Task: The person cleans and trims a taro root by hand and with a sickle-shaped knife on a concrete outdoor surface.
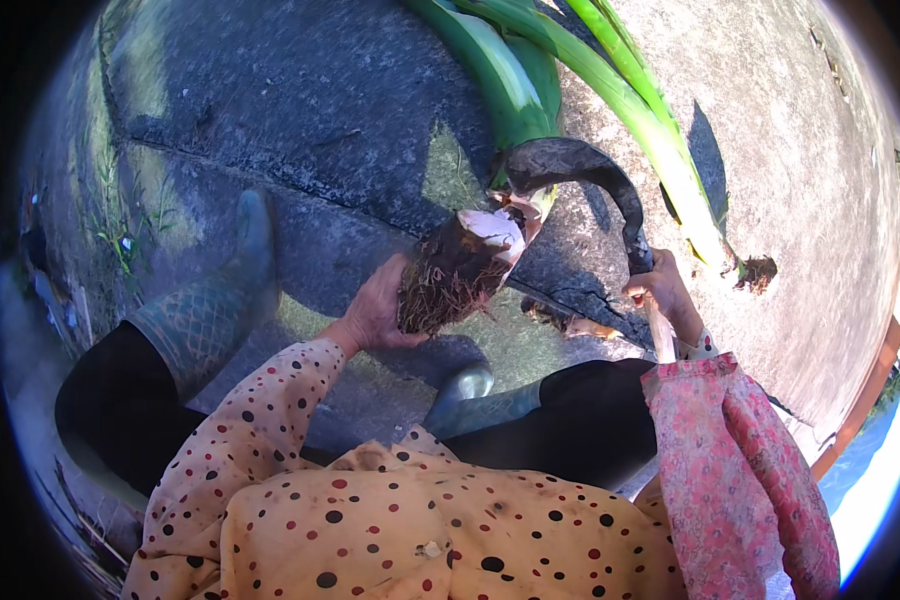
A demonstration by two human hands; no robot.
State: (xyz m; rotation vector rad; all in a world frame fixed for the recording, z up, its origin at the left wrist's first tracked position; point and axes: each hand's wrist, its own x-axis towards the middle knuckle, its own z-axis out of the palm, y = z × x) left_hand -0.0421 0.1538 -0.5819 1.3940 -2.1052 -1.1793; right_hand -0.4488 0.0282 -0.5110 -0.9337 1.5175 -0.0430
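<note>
My left hand (375,308) is closed around the rooty lower end of a taro corm (445,280). The corm is brown with hairy roots, and a pale cut face shows at its upper side. Thick green stalks (510,85) run up from it to the top edge. In my right hand (672,297) is the wooden handle of a sickle. Its dark curved blade (615,185) arches over to the left and lies across the base of the stalks, just above the corm. Where exactly the blade's tip ends is hard to make out.
Another plant with a long pale-green stalk (660,145) lies to the right, its small root end (757,273) towards me. Brown scraps (582,327) rest on the concrete (290,90) between my boots (215,305). Weeds (120,235) grow along a crack at the left.
</note>
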